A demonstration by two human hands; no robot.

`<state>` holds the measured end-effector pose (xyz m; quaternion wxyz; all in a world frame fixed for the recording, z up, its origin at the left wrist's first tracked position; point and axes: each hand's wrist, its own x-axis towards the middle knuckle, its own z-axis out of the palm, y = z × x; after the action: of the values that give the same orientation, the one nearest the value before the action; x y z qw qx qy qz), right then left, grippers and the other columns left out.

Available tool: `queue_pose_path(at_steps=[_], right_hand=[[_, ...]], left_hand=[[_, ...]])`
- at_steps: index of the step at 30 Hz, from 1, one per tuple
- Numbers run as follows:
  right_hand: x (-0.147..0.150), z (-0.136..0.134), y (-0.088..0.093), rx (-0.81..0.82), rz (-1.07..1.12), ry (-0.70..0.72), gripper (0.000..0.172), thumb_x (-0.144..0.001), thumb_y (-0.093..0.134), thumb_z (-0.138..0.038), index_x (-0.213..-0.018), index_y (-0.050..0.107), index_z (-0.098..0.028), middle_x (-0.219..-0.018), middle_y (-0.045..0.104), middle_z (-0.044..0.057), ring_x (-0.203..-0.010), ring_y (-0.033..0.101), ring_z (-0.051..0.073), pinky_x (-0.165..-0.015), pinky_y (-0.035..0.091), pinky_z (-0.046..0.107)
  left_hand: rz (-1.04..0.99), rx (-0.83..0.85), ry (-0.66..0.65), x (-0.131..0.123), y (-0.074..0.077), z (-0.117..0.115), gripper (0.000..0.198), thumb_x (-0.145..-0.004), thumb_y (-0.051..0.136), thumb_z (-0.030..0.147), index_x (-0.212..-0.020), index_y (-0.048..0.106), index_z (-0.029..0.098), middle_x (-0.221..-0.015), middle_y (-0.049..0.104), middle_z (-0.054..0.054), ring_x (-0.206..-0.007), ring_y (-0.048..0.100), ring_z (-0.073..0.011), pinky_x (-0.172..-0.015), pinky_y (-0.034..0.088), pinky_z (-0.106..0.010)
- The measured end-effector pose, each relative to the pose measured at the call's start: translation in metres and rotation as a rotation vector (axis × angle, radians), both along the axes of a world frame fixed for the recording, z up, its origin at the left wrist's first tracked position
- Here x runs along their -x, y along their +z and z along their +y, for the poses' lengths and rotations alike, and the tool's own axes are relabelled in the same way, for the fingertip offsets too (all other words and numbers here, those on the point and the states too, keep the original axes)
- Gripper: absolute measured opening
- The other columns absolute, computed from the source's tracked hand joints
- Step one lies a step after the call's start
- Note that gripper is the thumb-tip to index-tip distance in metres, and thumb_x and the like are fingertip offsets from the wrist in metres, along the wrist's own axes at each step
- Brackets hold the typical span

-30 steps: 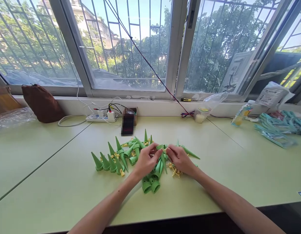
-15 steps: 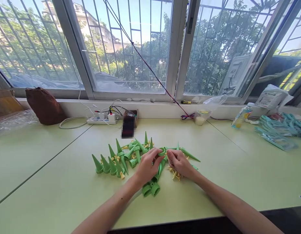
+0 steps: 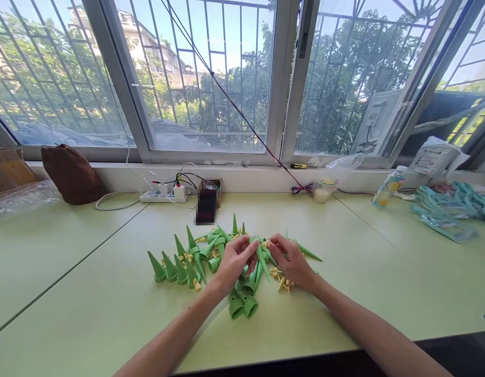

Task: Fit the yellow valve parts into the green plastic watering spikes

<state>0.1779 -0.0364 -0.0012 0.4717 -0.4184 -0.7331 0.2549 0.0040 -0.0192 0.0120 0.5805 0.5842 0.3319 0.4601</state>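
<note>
Watching remotely thru the head cam: the L hand [image 3: 239, 256] is gripping a green spike [image 3: 261, 259] btwn thumb and fingers, its tip pointing down twd the bench's [image 3: 89, 303] front edge. The R hand [image 3: 291, 259] is facing it, fingertips closing narrowly on what's looking like a small yellow piece [image 3: 266, 243], just beside the spike's wide end. Can't tell from here if the two parts are touching.

Progress, approx: a row of four green cones [image 3: 170, 268] is standing tips up, nearer the bench's L edge than the hands are; I'm reading those as prob. done, but the cam isn't showing their insides. Plenty is remaining, I'm guessing: open-mouthed spikes [image 3: 236, 306] are lying btwn the hands and the front edge, more are heaping up twd the back edge, and another long spike [image 3: 309, 251] is lying on the R-edge side of the R hand. Loose yellow bits [image 3: 282, 283] are scattering right under that hand. So I'm calling it partway, exact count n/a.
</note>
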Motion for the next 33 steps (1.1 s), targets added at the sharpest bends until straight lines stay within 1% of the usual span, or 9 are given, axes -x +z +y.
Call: queue_pose_path(at_steps=[4,8,13,16,21,24,28,31,33], right_hand=[[-0.003,0.002,-0.003,-0.045,-0.041,0.027,0.03,-0.101,0.04,-0.04,-0.083,0.051,-0.019,-0.063,0.042,-0.005,-0.055,0.034,0.011,-0.053,0.03,0.023],[-0.004,0.003,-0.004,-0.112,-0.074,0.031,0.029,-0.101,0.04,-0.036,-0.08,0.05,-0.019,-0.062,0.042,-0.005,-0.055,0.036,0.011,-0.055,0.03,0.024],[-0.006,0.005,-0.007,-0.199,-0.116,0.042,0.026,-0.099,0.044,-0.034,-0.079,0.052,-0.019,-0.065,0.047,-0.003,-0.058,0.04,0.011,-0.058,0.032,0.024],[-0.005,0.006,-0.01,-0.239,-0.127,0.045,0.028,-0.1,0.043,-0.032,-0.076,0.05,-0.019,-0.065,0.047,-0.003,-0.059,0.041,0.011,-0.058,0.032,0.024],[-0.004,0.005,-0.013,-0.268,-0.13,0.005,0.038,-0.1,0.041,-0.03,-0.064,0.034,-0.02,-0.057,0.034,-0.005,-0.052,0.03,0.01,-0.052,0.026,0.024],[-0.004,0.005,-0.013,-0.282,-0.135,-0.034,0.04,-0.1,0.039,-0.028,-0.063,0.026,-0.021,-0.055,0.029,-0.006,-0.05,0.025,0.01,-0.05,0.023,0.025],[-0.004,0.006,-0.012,-0.294,-0.134,-0.039,0.039,-0.1,0.037,-0.025,-0.063,0.025,-0.021,-0.053,0.026,-0.006,-0.049,0.022,0.01,-0.05,0.021,0.026],[-0.003,0.006,-0.011,-0.287,-0.127,-0.047,0.039,-0.099,0.038,-0.025,-0.062,0.024,-0.021,-0.053,0.024,-0.006,-0.048,0.022,0.01,-0.049,0.021,0.026],[-0.003,0.006,-0.012,-0.265,-0.119,-0.059,0.04,-0.099,0.038,-0.027,-0.062,0.024,-0.021,-0.053,0.025,-0.006,-0.048,0.023,0.01,-0.049,0.021,0.025]], left_hand=[[-0.031,0.102,-0.087,0.001,-0.002,0.002,0.037,-0.08,0.069,0.046,-0.07,0.047,0.017,-0.048,0.049,0.008,-0.033,0.041,-0.0045,-0.03,0.028,-0.015],[-0.014,0.126,-0.092,0.001,-0.003,0.001,0.036,-0.078,0.071,0.044,-0.07,0.051,0.016,-0.047,0.051,0.007,-0.031,0.041,-0.0043,-0.028,0.026,-0.014],[-0.067,0.156,-0.108,0.002,-0.002,0.0,0.035,-0.078,0.071,0.044,-0.069,0.051,0.016,-0.046,0.05,0.007,-0.031,0.038,-0.0042,-0.028,0.026,-0.014],[-0.042,0.133,-0.114,0.002,0.0,0.0,0.036,-0.078,0.07,0.045,-0.069,0.052,0.016,-0.045,0.049,0.007,-0.031,0.037,-0.0045,-0.028,0.025,-0.015],[0.124,-0.044,-0.08,0.002,0.001,-0.003,0.038,-0.083,0.063,0.05,-0.071,0.049,0.017,-0.046,0.046,0.007,-0.032,0.038,-0.0052,-0.03,0.023,-0.016],[0.237,-0.238,-0.023,0.002,-0.001,-0.006,0.031,-0.086,0.061,0.044,-0.076,0.051,0.017,-0.05,0.045,0.007,-0.04,0.043,-0.0065,-0.038,0.033,-0.017],[0.375,-0.461,0.073,0.001,-0.003,-0.008,0.019,-0.087,0.062,0.034,-0.086,0.058,0.016,-0.063,0.052,0.003,-0.057,0.051,-0.0095,-0.052,0.041,-0.02],[0.412,-0.514,0.087,0.0,-0.003,-0.009,0.015,-0.087,0.061,0.031,-0.086,0.059,0.016,-0.065,0.053,0.002,-0.06,0.05,-0.01,-0.054,0.04,-0.02],[0.406,-0.493,0.08,0.001,-0.002,-0.009,0.015,-0.086,0.062,0.031,-0.085,0.059,0.016,-0.063,0.052,0.003,-0.057,0.049,-0.0097,-0.052,0.039,-0.02]])
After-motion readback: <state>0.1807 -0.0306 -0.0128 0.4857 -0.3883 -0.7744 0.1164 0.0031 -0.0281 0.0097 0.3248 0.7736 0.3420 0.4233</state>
